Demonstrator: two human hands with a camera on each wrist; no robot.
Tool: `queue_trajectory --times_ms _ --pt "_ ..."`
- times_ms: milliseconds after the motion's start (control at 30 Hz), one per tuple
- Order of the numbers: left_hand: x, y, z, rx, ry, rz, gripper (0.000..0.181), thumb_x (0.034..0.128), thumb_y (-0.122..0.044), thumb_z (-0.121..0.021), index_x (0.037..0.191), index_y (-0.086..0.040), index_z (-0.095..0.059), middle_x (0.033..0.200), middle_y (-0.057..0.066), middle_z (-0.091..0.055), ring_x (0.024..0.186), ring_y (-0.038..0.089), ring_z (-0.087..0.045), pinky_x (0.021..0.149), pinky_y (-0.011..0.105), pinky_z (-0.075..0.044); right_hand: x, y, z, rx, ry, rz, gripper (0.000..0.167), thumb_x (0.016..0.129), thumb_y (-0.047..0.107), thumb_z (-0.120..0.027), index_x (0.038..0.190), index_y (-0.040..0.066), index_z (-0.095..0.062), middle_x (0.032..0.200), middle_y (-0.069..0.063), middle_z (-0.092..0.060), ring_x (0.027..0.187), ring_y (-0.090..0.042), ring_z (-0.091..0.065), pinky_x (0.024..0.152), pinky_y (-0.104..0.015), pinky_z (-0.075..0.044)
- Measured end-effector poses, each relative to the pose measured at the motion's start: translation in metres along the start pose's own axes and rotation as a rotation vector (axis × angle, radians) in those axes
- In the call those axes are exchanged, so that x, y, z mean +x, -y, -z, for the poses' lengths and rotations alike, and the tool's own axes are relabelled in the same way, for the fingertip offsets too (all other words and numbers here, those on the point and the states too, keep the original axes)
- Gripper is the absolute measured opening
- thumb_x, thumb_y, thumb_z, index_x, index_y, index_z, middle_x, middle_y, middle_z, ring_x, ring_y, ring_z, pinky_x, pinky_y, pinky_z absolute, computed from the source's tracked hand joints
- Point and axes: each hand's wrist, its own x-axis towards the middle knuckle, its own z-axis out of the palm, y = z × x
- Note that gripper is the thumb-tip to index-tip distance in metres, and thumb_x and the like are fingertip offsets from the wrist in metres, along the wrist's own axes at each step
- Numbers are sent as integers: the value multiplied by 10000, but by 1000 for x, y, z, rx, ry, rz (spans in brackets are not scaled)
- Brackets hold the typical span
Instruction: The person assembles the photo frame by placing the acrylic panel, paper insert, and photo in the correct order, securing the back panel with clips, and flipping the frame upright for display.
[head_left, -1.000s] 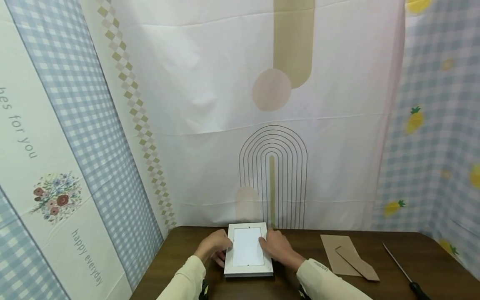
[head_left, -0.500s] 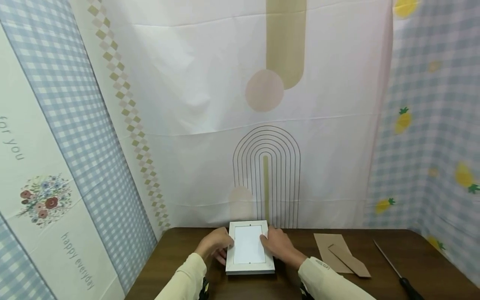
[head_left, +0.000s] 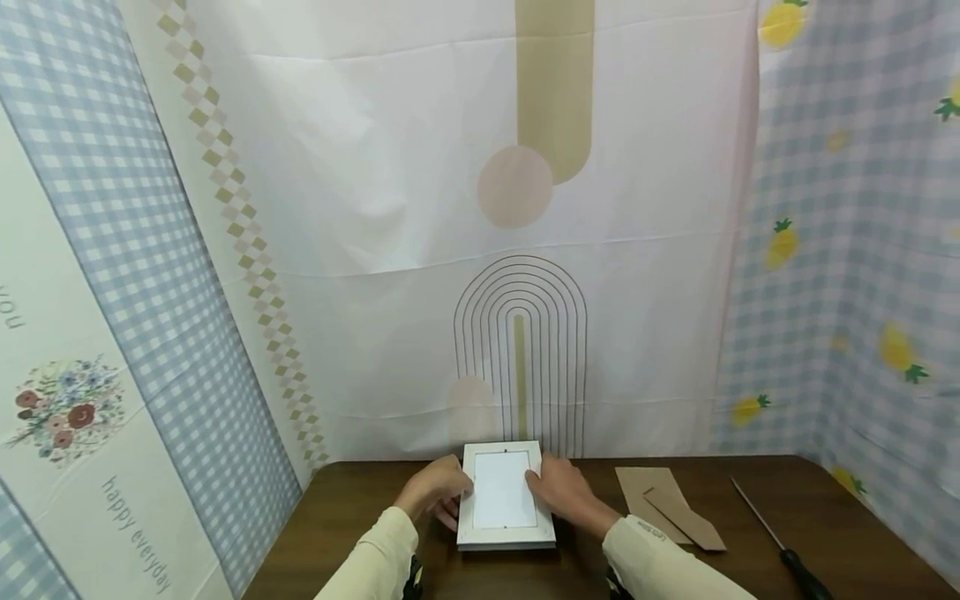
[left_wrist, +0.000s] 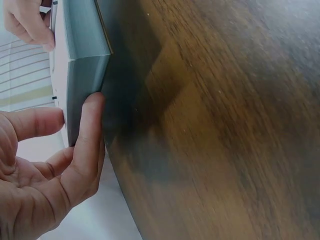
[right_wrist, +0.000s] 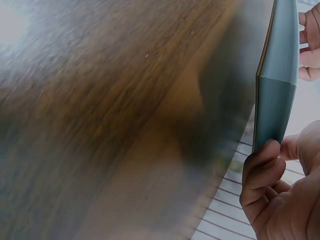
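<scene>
A white rectangular frame (head_left: 507, 536) with a pale panel inside its border is held between both hands over the brown table. The left hand (head_left: 437, 489) grips its left edge; in the left wrist view the thumb of that hand (left_wrist: 55, 170) lies on one face and fingers on the other, across the thick side (left_wrist: 87, 75). On the right edge, the right hand (head_left: 566, 492) has its thumb over the border. In the right wrist view its curled fingers (right_wrist: 265, 165) hold the frame's side (right_wrist: 277, 100).
Right of the hands, a brown board (head_left: 637, 492) with an angled brown stand piece (head_left: 693, 525) lies on the table (head_left: 360, 500). Farther right is a screwdriver with a black handle (head_left: 802, 573). Patterned cloths (head_left: 375, 250) hang behind the table and at both sides.
The head view has shifted, so the cloths and the items at the right appear farther left. Both hands keep their hold on the frame, with little visible change in their grip.
</scene>
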Motion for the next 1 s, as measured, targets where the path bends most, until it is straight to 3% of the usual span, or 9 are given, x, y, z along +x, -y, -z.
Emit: queue_trajectory --times_ms 300,467,633,867,1000 --pt "5 -11 -11 -6 10 -20 78 937 11 -616 870 -25 -597 767 131 -629 607 269 -663 608 496 -700 -3 -8 14 -22 -13 -16 287 1078 210 -682 1045 -75 -680 778 -80 -597 653 -195 -533 535 -327 -425" --pt "8 -14 -18 -20 29 -29 27 948 -6 -621 933 13 -609 826 164 -650 627 284 -676 610 497 -700 -5 -16 16 -33 -19 -35 293 1074 208 -686 1052 -84 -685 763 -81 -598 636 -195 -538 522 -328 -430" --pt "12 -15 -26 -18 43 -19 67 955 -7 -628 1011 9 -594 888 194 -649 651 308 -685 619 503 -702 -8 -22 21 -47 -23 -48 337 1073 217 -686 1118 -117 -691 782 -102 -636 651 -197 -561 536 -339 -455" --pt "17 -20 -37 -26 67 -16 112 946 10 -622 1052 41 -604 900 215 -656 693 344 -733 613 496 -700 -13 -31 26 -43 -37 -67 333 1076 209 -681 1097 -124 -685 761 -105 -626 630 -194 -551 526 -323 -442" --pt "18 -25 -42 -23 72 -25 119 943 10 -614 1057 42 -603 912 221 -655 704 356 -735 618 502 -701 -14 -36 30 -50 -41 -70 372 1084 196 -671 1178 -163 -676 785 -121 -656 642 -184 -564 533 -321 -455"
